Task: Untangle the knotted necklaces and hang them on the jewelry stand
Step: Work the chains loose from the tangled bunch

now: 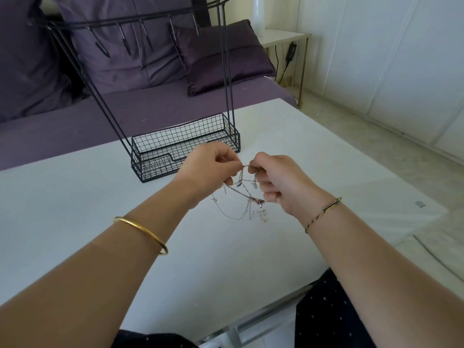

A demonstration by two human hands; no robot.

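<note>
Left hand [208,167] and right hand [278,182] each pinch the knotted necklaces [244,197], fingers [267,184] curled tight. I'd slacken and tease loops apart, never tug tighter.

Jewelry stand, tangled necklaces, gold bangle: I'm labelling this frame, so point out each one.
jewelry stand [155,164], head view, front mesh wall of its basket.
tangled necklaces [254,200], head view, knotted cluster in the hanging chains.
gold bangle [141,227], head view, band across the left forearm.
</note>
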